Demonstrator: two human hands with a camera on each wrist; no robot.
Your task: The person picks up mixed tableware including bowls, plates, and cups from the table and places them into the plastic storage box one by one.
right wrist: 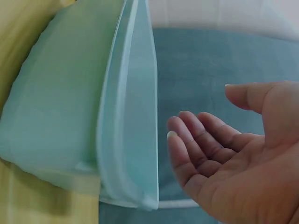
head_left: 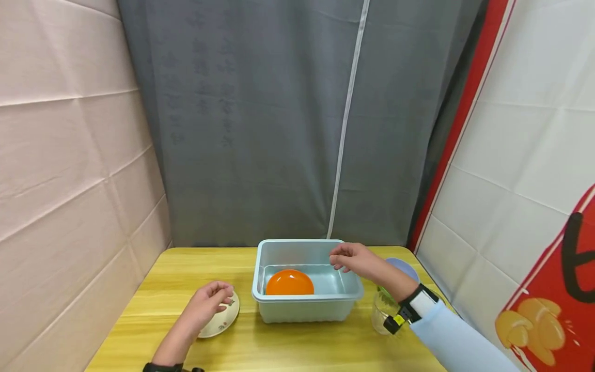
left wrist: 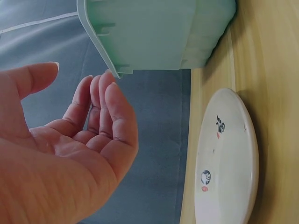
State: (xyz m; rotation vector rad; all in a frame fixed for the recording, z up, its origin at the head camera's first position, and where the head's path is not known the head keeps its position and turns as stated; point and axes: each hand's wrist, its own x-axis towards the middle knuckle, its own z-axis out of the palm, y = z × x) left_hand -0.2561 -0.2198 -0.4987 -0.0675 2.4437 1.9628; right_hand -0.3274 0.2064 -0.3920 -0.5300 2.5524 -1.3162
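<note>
A pale blue plastic bin stands in the middle of the table, and a rounded orange dish lies inside it. My right hand hovers over the bin's right rim, fingers loosely bent and holding nothing. In the right wrist view, that hand is apart from the bin wall. Left of the bin, my left hand is above a white plate and covers part of it. The left wrist view shows the empty palm, with painted figures on the plate.
Under my right forearm are a clear glass and a blue-purple round item, both partly hidden. A bit of green shows between them. The yellow wooden table meets a grey curtain behind; pale cloth walls flank it.
</note>
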